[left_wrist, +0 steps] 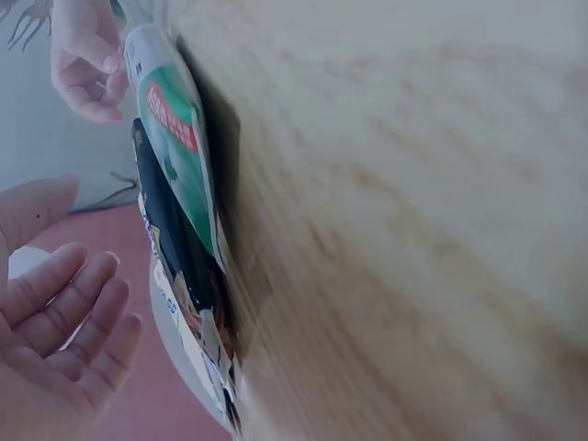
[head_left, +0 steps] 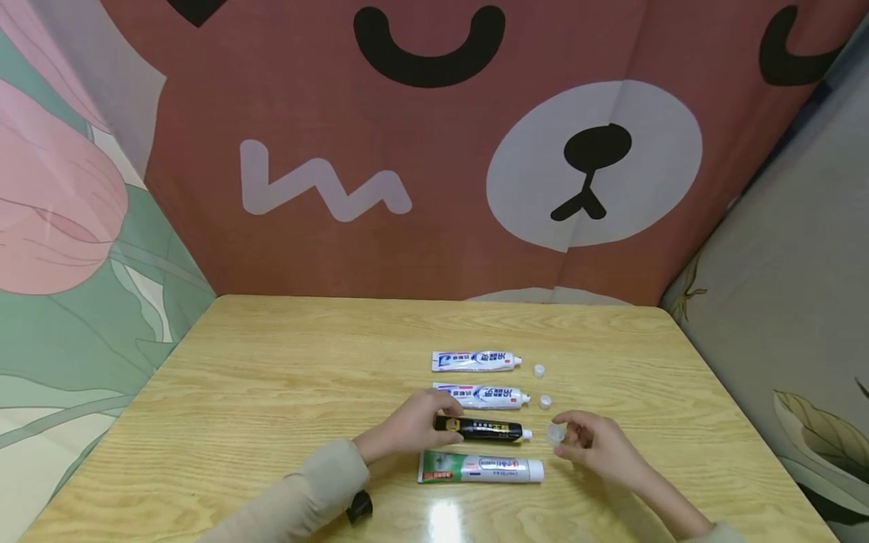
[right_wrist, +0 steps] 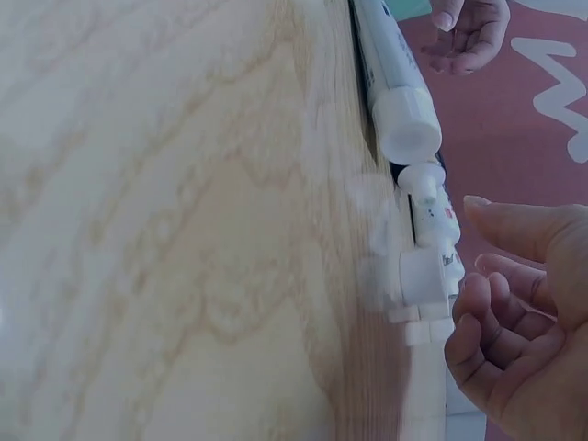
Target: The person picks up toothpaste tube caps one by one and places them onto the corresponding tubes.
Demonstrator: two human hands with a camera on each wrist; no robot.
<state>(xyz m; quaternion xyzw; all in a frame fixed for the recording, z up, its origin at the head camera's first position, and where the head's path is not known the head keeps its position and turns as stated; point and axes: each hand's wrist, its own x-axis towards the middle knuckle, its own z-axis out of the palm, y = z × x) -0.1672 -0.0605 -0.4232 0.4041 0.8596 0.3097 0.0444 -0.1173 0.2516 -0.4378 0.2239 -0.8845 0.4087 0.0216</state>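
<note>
Over the back end of a black toothpaste tube [head_left: 490, 431], its white nozzle bare, my left hand [head_left: 417, 424] hovers. The left wrist view shows that hand's fingers [left_wrist: 62, 312] spread and apart from the tubes. My right hand [head_left: 603, 446] is beside a translucent cap [head_left: 555, 433] that sits on the table in front of the black tube's nozzle. In the right wrist view, the right thumb [right_wrist: 514, 225] and loosely curled fingers stand apart from the cap [right_wrist: 423, 276]. Nearest me lies a green and white toothpaste tube [head_left: 492, 468] with its white cap on.
Two white and blue toothpaste tubes [head_left: 471, 361] lie farther back, uncapped, roughly parallel to the others. Before their nozzles sit a small white cap [head_left: 539, 370] and another cap [head_left: 545, 402]. A black object [head_left: 360, 507] shows by my left sleeve. The wooden table [head_left: 305, 339] meets a printed cloth.
</note>
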